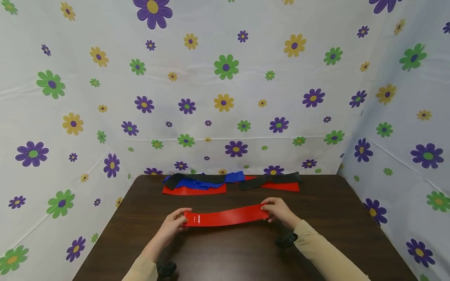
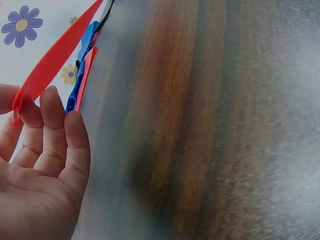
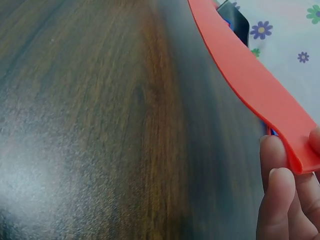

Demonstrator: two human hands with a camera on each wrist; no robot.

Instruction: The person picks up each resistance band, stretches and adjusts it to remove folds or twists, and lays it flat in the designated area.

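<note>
red band [image 1: 226,216] is between the two grips, held at both its ends above the surface [image 1: 225,253]. the left grip [image 1: 174,222] pinches one end of it, with the thumb and fingers bent round this end. the right grip [image 1: 279,210] pinches the other end in similar way, and it is somewhat farther from the person than the left grip. between the grips the band makes a shallow curve, and its flat side is turned toward the person. close beside the left grip, the band carries a white print [image 1: 198,219], which is small writing and a row of dots. in the right wrist view, the end at the right grip shows a rounded fold.

beyond the left grip, well apart from it, lies a pile: a blue band [image 1: 198,185] is crumpled, a dark band [image 1: 207,178] is over part of it, and a flat red strip [image 1: 197,191] is under. beyond the right grip, another dark band [image 1: 258,182] lies across another red strip [image 1: 286,187]. i cannot tell if these two groups touch each other.

behind each grip, at the wrist, there is a black device [image 1: 286,240], and then a beige sleeve [image 1: 323,249]. farther than all the bands, a white cloth [image 1: 253,86] with flowers stands behind the surface.
</note>
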